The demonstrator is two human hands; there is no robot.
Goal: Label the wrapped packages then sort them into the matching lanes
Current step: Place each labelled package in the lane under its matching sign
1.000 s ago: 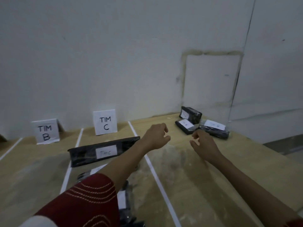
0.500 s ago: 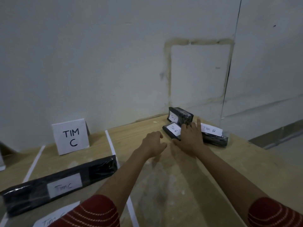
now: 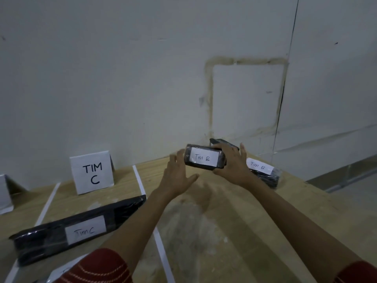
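Now my right hand (image 3: 230, 166) clamps the crosswise package (image 3: 204, 158) at its right end; left hand (image 3: 177, 176), fingers (image 3: 178, 157) apart, flanks the other.

Illumination: dim, diffuse, grey-toned. The wall (image 3: 122, 68) is evenly lit. A soft-edged shadow lies on the table (image 3: 214, 231) at 6 o'clock from the held package (image 3: 204, 158), whose label reads clearly. Faint glints mark the wrap of the long package (image 3: 44, 244) at 8 o'clock. Straight lines bow toward frame edges; detail is slightly soft throughout.
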